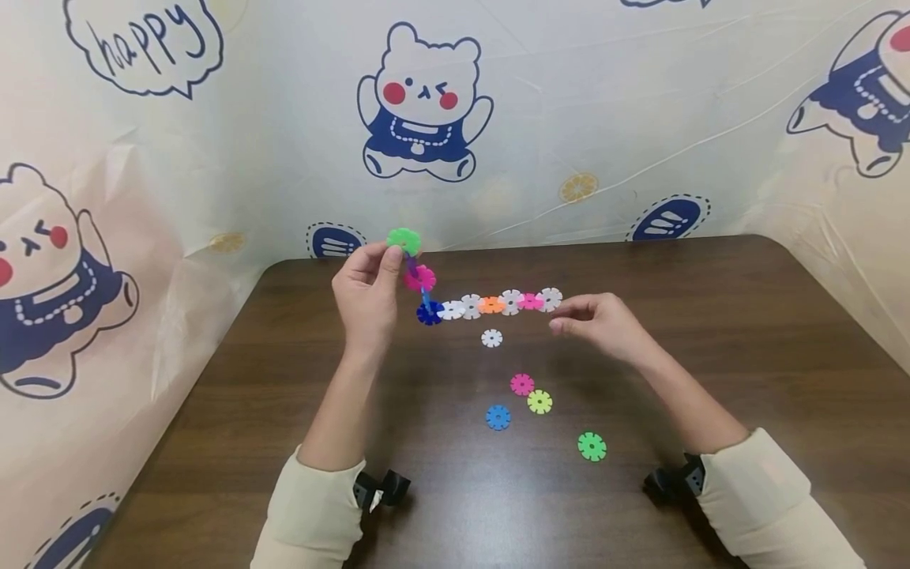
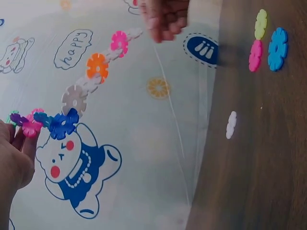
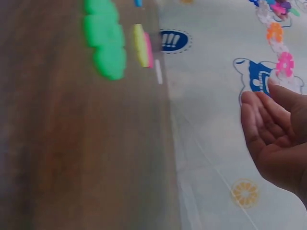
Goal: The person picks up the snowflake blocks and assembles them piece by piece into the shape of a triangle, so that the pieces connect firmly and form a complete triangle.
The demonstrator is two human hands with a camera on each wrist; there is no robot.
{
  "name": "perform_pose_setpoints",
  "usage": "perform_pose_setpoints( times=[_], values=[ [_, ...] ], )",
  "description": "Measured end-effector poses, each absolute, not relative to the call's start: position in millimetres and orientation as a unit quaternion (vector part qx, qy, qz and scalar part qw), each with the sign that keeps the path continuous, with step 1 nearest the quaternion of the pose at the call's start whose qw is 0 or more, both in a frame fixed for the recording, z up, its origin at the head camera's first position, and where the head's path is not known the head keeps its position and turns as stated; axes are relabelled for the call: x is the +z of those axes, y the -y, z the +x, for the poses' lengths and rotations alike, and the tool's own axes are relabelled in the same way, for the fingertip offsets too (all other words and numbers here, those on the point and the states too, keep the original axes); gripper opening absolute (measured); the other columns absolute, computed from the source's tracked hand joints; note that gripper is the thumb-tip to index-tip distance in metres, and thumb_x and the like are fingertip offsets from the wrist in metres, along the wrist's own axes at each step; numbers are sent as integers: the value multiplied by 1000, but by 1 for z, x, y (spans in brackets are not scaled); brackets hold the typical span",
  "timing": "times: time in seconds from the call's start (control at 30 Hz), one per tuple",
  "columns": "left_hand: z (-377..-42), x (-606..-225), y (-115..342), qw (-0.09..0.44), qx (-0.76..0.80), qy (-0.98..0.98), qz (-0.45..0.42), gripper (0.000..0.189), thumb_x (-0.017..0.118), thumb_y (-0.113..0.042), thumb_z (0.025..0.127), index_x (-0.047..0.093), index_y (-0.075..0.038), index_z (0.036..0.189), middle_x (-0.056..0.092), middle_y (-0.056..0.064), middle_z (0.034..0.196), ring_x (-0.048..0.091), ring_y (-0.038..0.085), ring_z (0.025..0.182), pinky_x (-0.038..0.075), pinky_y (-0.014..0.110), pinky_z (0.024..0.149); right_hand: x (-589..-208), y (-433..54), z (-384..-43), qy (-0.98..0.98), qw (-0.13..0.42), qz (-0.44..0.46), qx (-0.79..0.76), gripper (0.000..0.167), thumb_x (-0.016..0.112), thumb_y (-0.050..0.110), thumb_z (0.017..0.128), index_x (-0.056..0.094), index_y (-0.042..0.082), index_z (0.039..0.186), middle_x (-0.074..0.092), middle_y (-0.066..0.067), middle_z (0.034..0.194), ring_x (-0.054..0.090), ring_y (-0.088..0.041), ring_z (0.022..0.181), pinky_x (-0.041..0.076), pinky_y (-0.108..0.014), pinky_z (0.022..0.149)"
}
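A chain of notched plastic snowflake discs hangs in the air above the table. My left hand (image 1: 366, 304) pinches its green disc (image 1: 404, 241) between thumb and fingers at the upper left end. Below come a purple and a pink disc (image 1: 421, 278), a blue one and a dark blue disc (image 1: 430, 313). From there white, orange (image 1: 491, 305) and pink discs run sideways to a white end disc (image 1: 550, 299). Close beside that end is my right hand (image 1: 604, 324), fingers loosely bent; the left wrist view (image 2: 168, 19) shows a small gap between them.
Loose discs lie on the brown table (image 1: 284, 490): white (image 1: 492, 338), pink (image 1: 522, 385), yellow (image 1: 539, 401), blue (image 1: 498, 417) and green (image 1: 592, 446). A patterned cloth (image 1: 540, 118) with bear drawings rises behind the table and at its sides.
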State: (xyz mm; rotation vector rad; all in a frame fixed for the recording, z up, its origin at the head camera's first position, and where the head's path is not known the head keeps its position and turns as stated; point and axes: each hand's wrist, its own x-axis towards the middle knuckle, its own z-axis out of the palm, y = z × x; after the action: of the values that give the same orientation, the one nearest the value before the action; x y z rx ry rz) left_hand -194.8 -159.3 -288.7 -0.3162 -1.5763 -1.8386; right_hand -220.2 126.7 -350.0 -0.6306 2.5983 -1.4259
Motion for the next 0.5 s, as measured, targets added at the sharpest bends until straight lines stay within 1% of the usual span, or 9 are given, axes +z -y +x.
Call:
perform_pose_setpoints(
  times=[0.07,0.13,0.2,0.3,0.37,0.5],
  values=[
    [-194,-288,162,352,-700,611,-108,7,63,-4,87,67,1,88,69,-3,81,64,13,76,52,24,72,-356,-125,-222,-866,82,-231,-436,26,69,20,85,68,1,103,68,-5,92,59,-20,82,49,-32,73],
    [-194,-287,163,360,-697,612,-100,9,63,-4,87,66,4,88,69,-2,82,64,13,76,52,24,73,-363,-122,-223,-870,118,-259,-403,25,70,20,84,69,2,102,68,-3,90,58,-17,79,49,-31,71],
    [-194,-287,165,364,-694,614,-94,10,63,-5,87,66,5,89,68,-1,83,63,13,77,52,24,74,-368,-117,-223,-870,159,-282,-373,24,71,19,82,69,2,99,67,-1,84,57,-15,75,49,-30,68],
    [-195,-289,166,366,-694,614,-84,8,63,-4,87,67,3,88,68,-1,83,63,13,77,51,24,75,-373,-110,-223,-867,202,-306,-338,21,73,16,79,69,3,96,63,2,74,53,-13,66,47,-28,61],
    [-196,-290,166,365,-698,611,-79,6,64,-2,86,68,2,86,68,-1,82,63,11,76,51,23,74,-376,-105,-222,-871,219,-307,-315,19,75,13,78,68,4,93,59,2,70,51,-12,62,44,-27,57],
    [-198,-293,165,359,-704,608,-76,4,64,-1,85,68,0,85,68,-1,80,62,10,73,51,22,71,-379,-97,-216,-896,219,-295,-251,22,79,14,73,65,7,88,53,2,67,47,-12,59,41,-25,54]
  ],
)
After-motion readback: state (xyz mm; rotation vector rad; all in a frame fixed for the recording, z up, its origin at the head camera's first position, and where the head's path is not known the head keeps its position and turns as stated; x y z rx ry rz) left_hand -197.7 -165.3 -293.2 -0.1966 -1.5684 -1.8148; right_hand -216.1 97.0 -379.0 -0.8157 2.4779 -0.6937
